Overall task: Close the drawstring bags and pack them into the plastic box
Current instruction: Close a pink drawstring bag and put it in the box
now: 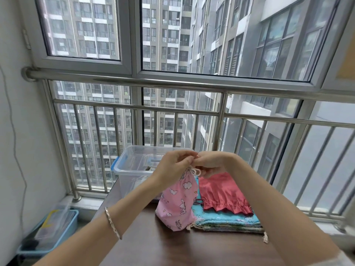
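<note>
Left hand and right hand pinch the cord in a closed grip above the upright pink bag; plastic box beyond, nearer the left

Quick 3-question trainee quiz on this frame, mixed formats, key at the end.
1. True or false: the left hand and the right hand both pinch the pale cord at the neck of the pink cloud-print fabric drawstring bag.
2. Which bag lies on top of the stack of folded bags? A. the red fabric drawstring bag B. a black leather bag C. a yellow mesh bag
3. Short answer: is the pink bag inside the clear plastic box with blue latches yet?
Key: 1 true. 2 A. 3 No; it rests on the dark wooden table, in front of the box.
</note>
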Motion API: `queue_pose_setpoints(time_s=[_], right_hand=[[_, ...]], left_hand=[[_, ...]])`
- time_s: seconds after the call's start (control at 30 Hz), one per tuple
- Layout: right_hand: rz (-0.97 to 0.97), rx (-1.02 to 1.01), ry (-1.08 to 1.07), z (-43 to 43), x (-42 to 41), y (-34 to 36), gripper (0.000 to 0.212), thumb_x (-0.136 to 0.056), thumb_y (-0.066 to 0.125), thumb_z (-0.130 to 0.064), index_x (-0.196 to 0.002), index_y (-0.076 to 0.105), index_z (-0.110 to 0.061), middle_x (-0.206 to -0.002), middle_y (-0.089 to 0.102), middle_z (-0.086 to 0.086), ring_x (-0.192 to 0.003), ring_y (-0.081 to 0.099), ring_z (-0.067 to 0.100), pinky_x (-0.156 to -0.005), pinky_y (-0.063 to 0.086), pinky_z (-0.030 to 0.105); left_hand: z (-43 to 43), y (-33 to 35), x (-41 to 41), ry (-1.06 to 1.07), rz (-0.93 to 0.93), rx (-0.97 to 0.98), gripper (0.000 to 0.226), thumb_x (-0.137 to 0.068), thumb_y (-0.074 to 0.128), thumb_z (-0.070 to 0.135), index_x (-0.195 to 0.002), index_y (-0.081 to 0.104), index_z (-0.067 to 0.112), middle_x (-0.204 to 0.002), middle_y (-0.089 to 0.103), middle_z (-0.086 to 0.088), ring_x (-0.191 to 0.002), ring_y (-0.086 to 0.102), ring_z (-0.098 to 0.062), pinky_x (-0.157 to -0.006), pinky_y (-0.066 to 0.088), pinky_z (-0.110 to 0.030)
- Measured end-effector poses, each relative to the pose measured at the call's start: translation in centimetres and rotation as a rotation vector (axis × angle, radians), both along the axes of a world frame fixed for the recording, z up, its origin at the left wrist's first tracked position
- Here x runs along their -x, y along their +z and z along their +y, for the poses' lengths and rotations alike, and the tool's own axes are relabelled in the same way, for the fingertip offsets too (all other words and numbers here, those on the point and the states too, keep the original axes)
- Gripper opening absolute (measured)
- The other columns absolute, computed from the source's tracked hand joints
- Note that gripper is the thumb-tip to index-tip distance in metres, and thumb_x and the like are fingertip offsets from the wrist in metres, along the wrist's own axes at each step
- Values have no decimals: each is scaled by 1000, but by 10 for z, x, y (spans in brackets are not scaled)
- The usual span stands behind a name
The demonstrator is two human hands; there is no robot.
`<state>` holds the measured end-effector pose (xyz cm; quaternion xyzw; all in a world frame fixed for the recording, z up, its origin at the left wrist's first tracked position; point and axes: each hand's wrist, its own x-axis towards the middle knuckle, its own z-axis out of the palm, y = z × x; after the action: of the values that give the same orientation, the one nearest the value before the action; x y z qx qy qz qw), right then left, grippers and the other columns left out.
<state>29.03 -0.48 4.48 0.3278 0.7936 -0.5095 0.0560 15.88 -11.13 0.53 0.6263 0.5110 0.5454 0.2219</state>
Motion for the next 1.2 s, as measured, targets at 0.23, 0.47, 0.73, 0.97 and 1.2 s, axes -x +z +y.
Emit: queue_pose_setpoints(time_s=[0.23, 0.47, 0.73, 0.97, 1.2], right_hand=[[40, 38, -13, 4, 1, -8, 14, -96, 49, -21, -90, 50, -8, -64, 57, -3, -46, 41, 4, -39, 29, 14], [196, -466, -104, -10, -3, -7, 24, -90, 63, -21, -66, 67, -16, -51, 57, -8, -43, 42, 2, -47, 33, 17], [503, -254, -183, -9, -17, -17, 9, -86, 70, -16, -87, 74, -8, -75, 68, 4, -63, 57, 8, -59, 44, 20], [569, -225, -219, -12, -21, -22, 3, -82, 74, -10, -83, 71, -9, -75, 70, 2, -66, 62, 7, -64, 48, 19], [554, -591, -169, -19, -16, -28, 17, -82, 69, -2, -97, 72, -6, -80, 74, 7, -71, 70, 14, -70, 57, 23]], left_hand=[[5, -5, 9, -51, -55, 49, 29, -92, 58, 2, -118, 66, 12, -108, 72, 0, -98, 70, -14, -90, 55, -31], [4, -7, 12, -39, -93, 11, 32, -91, 59, 0, -121, 63, 12, -107, 72, 1, -98, 70, -11, -87, 55, -26], [5, -2, 12, 44, -4, -32, 39, -85, 69, 7, -123, 62, 8, -105, 72, -2, -92, 71, -10, -81, 58, -26], [9, 3, 16, 21, 72, 82, 32, -83, 72, 9, -114, 65, 5, -83, 74, -3, -74, 72, -13, -71, 58, -25], [8, 12, 18, -74, 125, 227, 38, -85, 69, 8, -118, 49, 12, -89, 70, -8, -80, 69, -16, -78, 57, -31]])
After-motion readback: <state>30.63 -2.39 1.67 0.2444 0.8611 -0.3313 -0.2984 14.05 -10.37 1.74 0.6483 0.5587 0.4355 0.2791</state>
